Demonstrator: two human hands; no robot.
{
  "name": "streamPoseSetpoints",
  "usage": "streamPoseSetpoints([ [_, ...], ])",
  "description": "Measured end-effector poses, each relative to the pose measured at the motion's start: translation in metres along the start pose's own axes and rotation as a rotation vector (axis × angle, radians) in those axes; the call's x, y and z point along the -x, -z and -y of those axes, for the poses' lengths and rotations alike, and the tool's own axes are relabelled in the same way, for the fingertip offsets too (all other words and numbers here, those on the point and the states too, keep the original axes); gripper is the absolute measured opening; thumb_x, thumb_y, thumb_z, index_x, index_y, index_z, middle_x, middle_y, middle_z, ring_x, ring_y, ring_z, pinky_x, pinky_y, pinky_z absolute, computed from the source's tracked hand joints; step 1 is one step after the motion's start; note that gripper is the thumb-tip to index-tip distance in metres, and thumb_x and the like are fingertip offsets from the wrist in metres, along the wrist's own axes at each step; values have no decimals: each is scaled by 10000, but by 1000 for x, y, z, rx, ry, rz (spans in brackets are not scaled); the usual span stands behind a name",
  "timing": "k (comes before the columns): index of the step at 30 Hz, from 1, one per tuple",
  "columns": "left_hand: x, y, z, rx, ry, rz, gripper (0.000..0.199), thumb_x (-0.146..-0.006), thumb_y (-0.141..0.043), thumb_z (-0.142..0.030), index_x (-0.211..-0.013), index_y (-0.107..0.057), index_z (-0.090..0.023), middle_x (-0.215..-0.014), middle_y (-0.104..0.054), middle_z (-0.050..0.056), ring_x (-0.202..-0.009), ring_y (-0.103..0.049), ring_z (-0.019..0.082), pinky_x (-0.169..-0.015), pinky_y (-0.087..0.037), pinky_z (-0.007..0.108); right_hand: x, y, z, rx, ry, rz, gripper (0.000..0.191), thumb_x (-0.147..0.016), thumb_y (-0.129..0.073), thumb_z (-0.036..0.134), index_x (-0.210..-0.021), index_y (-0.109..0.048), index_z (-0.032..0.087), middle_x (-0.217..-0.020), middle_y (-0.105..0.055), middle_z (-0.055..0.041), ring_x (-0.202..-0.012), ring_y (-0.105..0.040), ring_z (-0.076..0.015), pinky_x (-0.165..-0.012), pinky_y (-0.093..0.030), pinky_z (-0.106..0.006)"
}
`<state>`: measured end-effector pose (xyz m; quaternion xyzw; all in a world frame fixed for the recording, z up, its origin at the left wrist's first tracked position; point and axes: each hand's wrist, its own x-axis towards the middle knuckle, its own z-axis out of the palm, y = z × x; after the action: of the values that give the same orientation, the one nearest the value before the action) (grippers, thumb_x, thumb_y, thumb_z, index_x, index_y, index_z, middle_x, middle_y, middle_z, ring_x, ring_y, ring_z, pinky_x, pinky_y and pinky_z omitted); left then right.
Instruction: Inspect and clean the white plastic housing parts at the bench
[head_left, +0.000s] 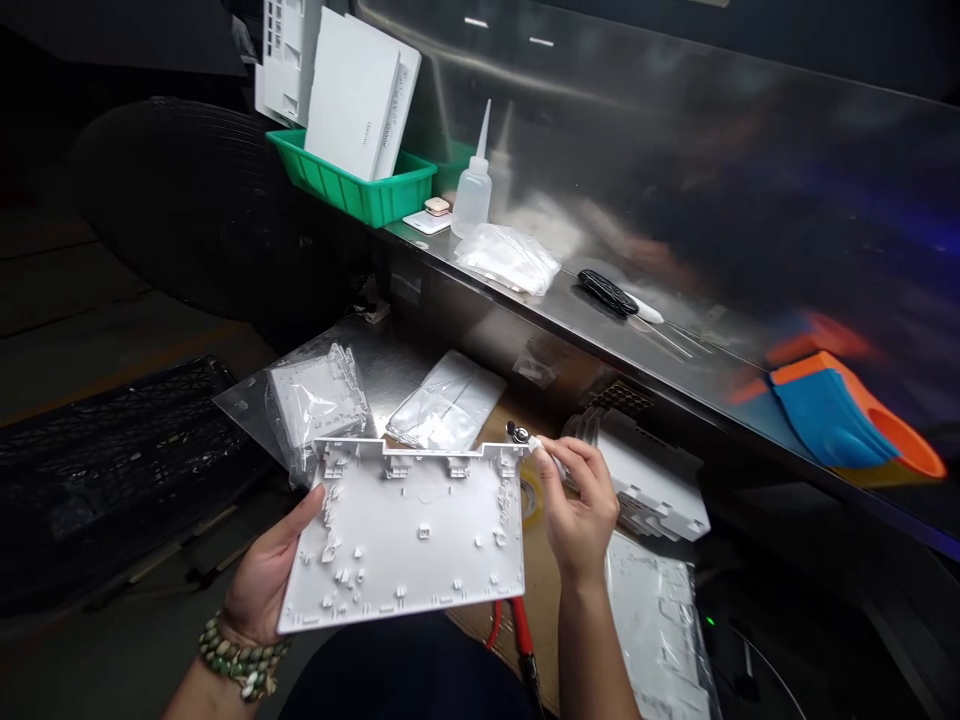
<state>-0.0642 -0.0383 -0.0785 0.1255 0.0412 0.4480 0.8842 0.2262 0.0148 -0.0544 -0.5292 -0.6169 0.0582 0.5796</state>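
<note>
My left hand (274,575) grips the left edge of a white plastic housing panel (442,560), thumb on its inner face. The panel is tilted toward me and shows clips, posts and ribs, with a notch in its top edge. My right hand (581,505) is closed in a pinch on a small white-handled tool with a round black-and-silver head (519,433), at the panel's upper right corner. I cannot tell what kind of tool it is, or whether its head touches the edge. A beaded bracelet (244,655) circles my left wrist.
Bagged white parts (319,400) and a clear-wrapped pack (454,400) lie behind the panel. Stacked housings (645,475) stand to the right, above another bagged panel (656,620). On the shelf are a green bin (360,197), a squeeze bottle (472,195) and a blue-orange holder (840,415).
</note>
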Motion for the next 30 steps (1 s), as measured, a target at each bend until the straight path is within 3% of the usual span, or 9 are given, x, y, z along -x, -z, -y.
streamPoseSetpoints([
  [5, -3, -2, 2, -67, -3, -118, 640, -1033, -376, -401, -1620, -300, -158, -1526, -539, 149, -1466, -408, 347, -1261, -199, 550, 11, 1, -21, 54, 18, 20, 153, -934, -696, 229, -1062, -779, 232, -1025, -683, -49, -966, -657, -194, -888, -527, -361],
  [8, -7, -9, 6, -128, -68, -313, 668, -1003, -503, -353, -1620, -305, -189, -1487, -584, 160, -1397, -506, 370, -1228, -302, 563, 9, 1, -26, 98, -6, -32, 124, -929, -706, 239, -1022, -786, 221, -990, -686, -48, -933, -655, -194, -870, -523, -361],
  [11, -15, -17, 17, -220, -152, -545, 728, -978, -586, -268, -1631, -265, -256, -1436, -640, 139, -1307, -609, 345, -1184, -397, 548, 9, -4, -8, 39, 7, -7, 130, -927, -708, 220, -1037, -776, 231, -1006, -678, -49, -942, -651, -195, -866, -527, -365],
  [13, -22, -22, 28, -305, -168, -629, 755, -959, -639, -254, -1624, -283, -290, -1431, -649, 117, -1297, -623, 318, -1179, -420, 509, 13, -12, 14, -39, 48, 65, 166, -922, -707, 181, -1067, -763, 240, -1033, -667, -51, -965, -647, -193, -858, -534, -359],
  [16, -33, -27, 44, -469, -199, -601, 682, -956, -668, -316, -1579, -389, -324, -1518, -576, 81, -1391, -539, 301, -1216, -377, 465, 20, -27, 47, -143, 116, 173, 248, -909, -702, 109, -1115, -741, 241, -1044, -656, -53, -975, -636, -183, -842, -542, -343],
  [19, -40, -29, 54, -617, -263, -546, 569, -968, -651, -369, -1511, -484, -334, -1594, -488, 47, -1466, -443, 296, -1257, -299, 445, 25, -41, 62, -173, 164, 189, 284, -901, -702, 79, -1132, -730, 243, -1019, -654, -44, -948, -622, -174, -834, -538, -342],
  [30, -37, -14, 38, -777, -169, -492, 468, -1014, -570, -386, -1476, -490, -375, -1635, -420, 3, -1499, -381, 270, -1258, -273, 403, 32, -53, 41, -31, 96, 133, 235, -913, -700, 131, -1107, -754, 252, -1026, -671, -49, -958, -638, -187, -869, -525, -359],
])
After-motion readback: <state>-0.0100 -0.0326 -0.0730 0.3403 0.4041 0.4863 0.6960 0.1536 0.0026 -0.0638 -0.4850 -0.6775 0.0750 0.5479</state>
